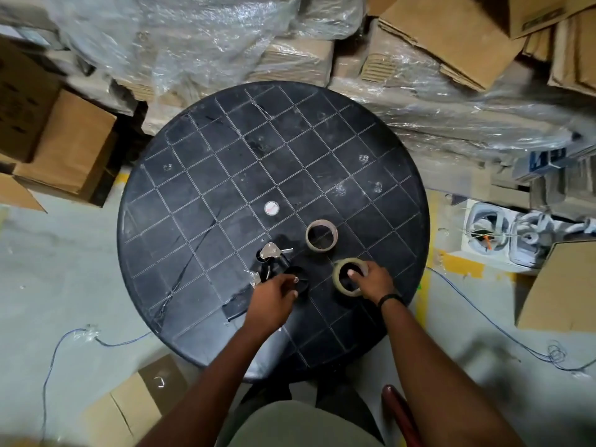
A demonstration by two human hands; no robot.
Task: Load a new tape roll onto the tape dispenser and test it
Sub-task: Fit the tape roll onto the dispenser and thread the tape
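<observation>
A black tape dispenser with a metal plate lies on the round black table, near its front. My left hand grips the dispenser's handle end. Right of it a clear tape roll lies on the table, and my right hand holds it with the thumb inside its core. Just beyond stands a thin brown cardboard ring, an almost empty roll, untouched.
Cardboard boxes and plastic-wrapped stacks crowd the far side and left of the table. An open box and white trays sit to the right. Blue wire trails over the floor. A small white disc marks the table's centre.
</observation>
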